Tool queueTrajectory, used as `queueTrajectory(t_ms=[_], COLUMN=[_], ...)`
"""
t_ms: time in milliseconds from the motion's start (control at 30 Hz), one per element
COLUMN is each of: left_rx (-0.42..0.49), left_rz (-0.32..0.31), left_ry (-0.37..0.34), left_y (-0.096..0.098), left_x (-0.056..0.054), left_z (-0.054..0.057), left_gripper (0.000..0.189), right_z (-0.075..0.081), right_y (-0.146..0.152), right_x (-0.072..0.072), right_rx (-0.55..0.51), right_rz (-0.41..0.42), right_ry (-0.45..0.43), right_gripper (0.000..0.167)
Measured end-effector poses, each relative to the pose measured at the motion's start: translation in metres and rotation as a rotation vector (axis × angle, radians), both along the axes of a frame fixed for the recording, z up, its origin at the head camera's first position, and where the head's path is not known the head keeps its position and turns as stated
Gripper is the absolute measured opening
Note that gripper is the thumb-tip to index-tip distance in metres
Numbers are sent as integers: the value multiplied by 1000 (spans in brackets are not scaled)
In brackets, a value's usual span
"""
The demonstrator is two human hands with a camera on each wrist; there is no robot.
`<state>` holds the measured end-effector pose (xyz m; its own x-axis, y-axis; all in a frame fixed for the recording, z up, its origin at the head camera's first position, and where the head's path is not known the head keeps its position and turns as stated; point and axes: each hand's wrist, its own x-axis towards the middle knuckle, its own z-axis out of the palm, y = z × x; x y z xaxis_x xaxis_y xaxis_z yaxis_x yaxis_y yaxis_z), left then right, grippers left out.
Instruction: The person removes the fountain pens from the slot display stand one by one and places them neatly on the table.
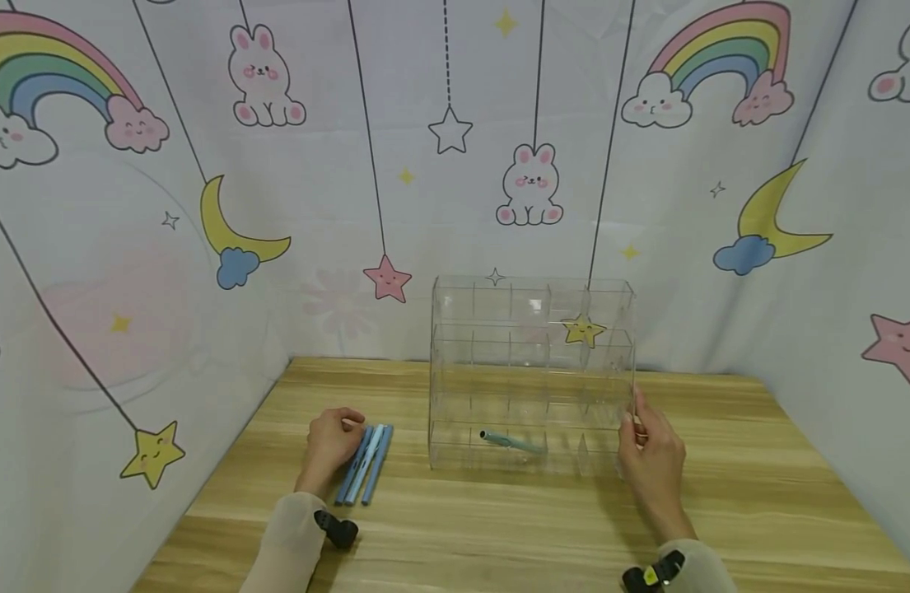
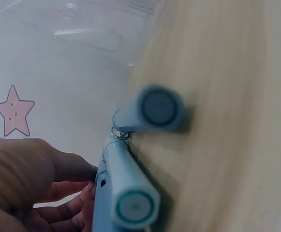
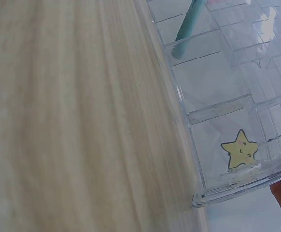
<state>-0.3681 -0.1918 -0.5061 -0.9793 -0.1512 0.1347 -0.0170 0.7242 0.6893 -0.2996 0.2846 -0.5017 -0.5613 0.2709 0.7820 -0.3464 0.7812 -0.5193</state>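
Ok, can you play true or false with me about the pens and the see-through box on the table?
1. One pen is already inside the clear box. True.
2. The left hand is on the blue pens lying on the table. True.
3. The right hand is holding a pen. False: it is touching the right side of the clear box.
4. The pen in the box sits in the top row. False: it lies in the bottom row.
5. The box is lying flat on its back. False: it stands upright.
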Motion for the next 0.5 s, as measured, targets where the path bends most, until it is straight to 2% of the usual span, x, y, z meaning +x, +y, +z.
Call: queueTrajectory(t_ms=[500], left_rx=[-12], left_rz=[32], left_ry=[-2], left_y=[1], left_x=[3], left_z=[2], left_gripper=[26], right_z=[1], right_y=[-1], right_x=[1], right_rx=[-10], right_rz=[18], right_ry=[-6], right_gripper=[49])
